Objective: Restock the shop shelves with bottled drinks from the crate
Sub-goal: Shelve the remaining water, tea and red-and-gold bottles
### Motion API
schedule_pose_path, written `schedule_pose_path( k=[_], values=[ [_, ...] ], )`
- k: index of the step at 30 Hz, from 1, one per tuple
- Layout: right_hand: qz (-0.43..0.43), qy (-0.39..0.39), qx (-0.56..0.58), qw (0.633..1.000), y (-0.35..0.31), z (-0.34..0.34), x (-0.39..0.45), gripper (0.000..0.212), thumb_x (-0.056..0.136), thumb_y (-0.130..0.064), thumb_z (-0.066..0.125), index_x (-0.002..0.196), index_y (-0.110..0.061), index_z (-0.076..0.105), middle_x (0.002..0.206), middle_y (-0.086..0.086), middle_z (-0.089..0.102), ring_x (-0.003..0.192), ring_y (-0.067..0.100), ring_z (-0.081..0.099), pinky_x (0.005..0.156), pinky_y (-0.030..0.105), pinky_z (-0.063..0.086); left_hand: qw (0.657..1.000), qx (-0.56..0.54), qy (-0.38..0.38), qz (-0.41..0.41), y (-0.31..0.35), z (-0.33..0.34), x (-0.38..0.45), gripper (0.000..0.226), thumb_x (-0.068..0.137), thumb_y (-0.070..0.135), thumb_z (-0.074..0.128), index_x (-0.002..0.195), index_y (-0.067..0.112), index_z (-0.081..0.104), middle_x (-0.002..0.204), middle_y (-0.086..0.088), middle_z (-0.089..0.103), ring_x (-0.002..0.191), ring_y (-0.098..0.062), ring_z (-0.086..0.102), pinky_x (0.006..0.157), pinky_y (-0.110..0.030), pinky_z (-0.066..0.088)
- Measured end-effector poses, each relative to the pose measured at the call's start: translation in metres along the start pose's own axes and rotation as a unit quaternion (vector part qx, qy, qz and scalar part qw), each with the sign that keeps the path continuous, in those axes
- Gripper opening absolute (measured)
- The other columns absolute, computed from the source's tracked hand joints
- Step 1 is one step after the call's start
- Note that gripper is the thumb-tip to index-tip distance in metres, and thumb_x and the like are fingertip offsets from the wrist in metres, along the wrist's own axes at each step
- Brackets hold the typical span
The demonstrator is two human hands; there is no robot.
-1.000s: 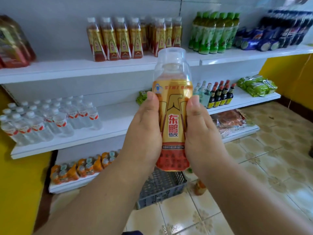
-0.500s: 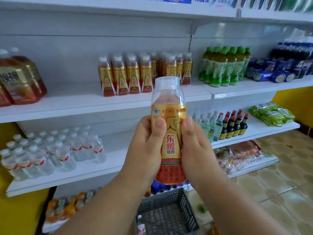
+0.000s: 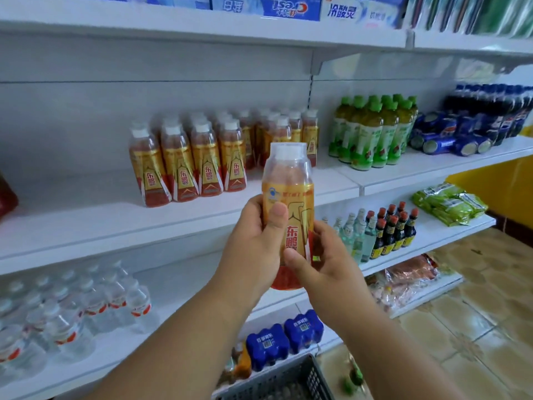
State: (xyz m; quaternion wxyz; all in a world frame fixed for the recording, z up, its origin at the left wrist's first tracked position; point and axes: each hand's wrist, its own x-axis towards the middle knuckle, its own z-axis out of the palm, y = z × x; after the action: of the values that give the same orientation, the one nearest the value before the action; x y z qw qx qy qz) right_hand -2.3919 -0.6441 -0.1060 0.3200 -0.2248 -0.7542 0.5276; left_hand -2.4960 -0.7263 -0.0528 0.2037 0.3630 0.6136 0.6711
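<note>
An upright clear plastic bottle of orange drink with a gold-and-red label and white cap (image 3: 288, 203), held before a white shelf (image 3: 121, 223) bearing matching gold-labelled bottles (image 3: 196, 166); a grey slatted plastic crate (image 3: 288, 382) sits at the bottom edge

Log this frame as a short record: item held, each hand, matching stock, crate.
held item: orange-and-gold labelled drink bottle with clear cap cover, upright
left hand: grips the bottle's left side, thumb on the label
right hand: grips lower right side
matching stock: row of same orange bottles on white middle shelf
crate: grey plastic crate, partly visible below
</note>
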Motion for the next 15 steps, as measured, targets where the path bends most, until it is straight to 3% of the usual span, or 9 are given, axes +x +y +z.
schedule_pose_path(
  k=[3, 5, 8, 10, 11, 13, 15],
  values=[
    [-0.001, -0.012, 0.009, 1.0, 0.014, -0.007, 0.027, 0.043, 0.093, -0.032, 0.069, 0.13, -0.042, 0.05, 0.11, -0.024, 0.069, 0.101, 0.003, 0.069, 0.086, 0.034, 0.061, 0.998, 0.057, -0.018, 0.01, -0.009, 0.001, 0.025, 0.01, 0.103, 0.026, 0.053, 0.104, 0.036, 0.053, 0.116, 0.0, 0.069, 0.112, -0.021, 0.066, 0.103, -0.047, 0.051],
    [-0.005, -0.021, 0.016, 1.0, 0.023, -0.012, 0.046, 0.041, 0.093, -0.031, 0.069, 0.125, -0.047, 0.051, 0.109, -0.027, 0.069, 0.1, 0.0, 0.069, 0.083, 0.028, 0.061, 0.996, 0.092, -0.018, 0.008, -0.015, -0.001, 0.046, 0.014, 0.1, 0.032, 0.059, 0.109, 0.041, 0.055, 0.115, 0.007, 0.069, 0.11, -0.013, 0.067, 0.101, -0.046, 0.053],
    [-0.005, -0.032, 0.027, 0.999, 0.037, -0.018, 0.082, 0.044, 0.093, -0.032, 0.069, 0.132, -0.041, 0.05, 0.107, -0.029, 0.067, 0.101, -0.002, 0.068, 0.085, 0.028, 0.06, 0.978, 0.2, -0.006, 0.05, -0.017, -0.007, 0.084, 0.06, 0.092, 0.035, 0.071, 0.142, 0.047, 0.04, 0.115, 0.031, 0.062, 0.103, 0.011, 0.061, 0.09, -0.028, 0.054],
    [-0.013, -0.041, 0.024, 0.999, 0.045, -0.021, 0.106, 0.046, 0.093, -0.033, 0.068, 0.135, -0.035, 0.049, 0.107, -0.027, 0.066, 0.101, -0.003, 0.067, 0.085, 0.028, 0.06, 0.963, 0.261, 0.002, 0.065, -0.007, -0.007, 0.104, 0.083, 0.088, 0.034, 0.076, 0.146, 0.06, 0.023, 0.108, 0.046, 0.055, 0.099, 0.015, 0.06, 0.081, -0.02, 0.05],
    [-0.022, -0.049, 0.024, 0.998, 0.049, -0.022, 0.118, 0.045, 0.093, -0.034, 0.068, 0.134, -0.034, 0.049, 0.108, -0.026, 0.067, 0.101, -0.003, 0.066, 0.084, 0.026, 0.06, 0.955, 0.285, 0.004, 0.076, -0.003, -0.005, 0.113, 0.088, 0.087, 0.034, 0.077, 0.143, 0.068, 0.018, 0.113, 0.046, 0.053, 0.099, 0.008, 0.063, 0.079, -0.02, 0.05],
    [-0.034, -0.062, 0.028, 0.997, 0.056, -0.024, 0.14, 0.044, 0.094, -0.036, 0.068, 0.133, -0.037, 0.048, 0.109, -0.025, 0.067, 0.103, -0.003, 0.065, 0.081, 0.022, 0.06, 0.933, 0.348, 0.011, 0.096, 0.003, -0.001, 0.129, 0.095, 0.086, 0.038, 0.076, 0.135, 0.08, 0.007, 0.137, 0.03, 0.052, 0.109, -0.016, 0.064, 0.078, -0.023, 0.046],
    [-0.038, -0.067, 0.031, 0.997, 0.064, -0.026, 0.16, 0.046, 0.093, -0.036, 0.068, 0.134, -0.039, 0.046, 0.111, -0.023, 0.066, 0.108, 0.0, 0.064, 0.085, 0.029, 0.06, 0.913, 0.393, 0.017, 0.106, 0.003, 0.0, 0.146, 0.099, 0.085, 0.039, 0.078, 0.134, 0.081, 0.003, 0.151, 0.014, 0.046, 0.12, -0.012, 0.058, 0.081, -0.022, 0.039]
  ],
)
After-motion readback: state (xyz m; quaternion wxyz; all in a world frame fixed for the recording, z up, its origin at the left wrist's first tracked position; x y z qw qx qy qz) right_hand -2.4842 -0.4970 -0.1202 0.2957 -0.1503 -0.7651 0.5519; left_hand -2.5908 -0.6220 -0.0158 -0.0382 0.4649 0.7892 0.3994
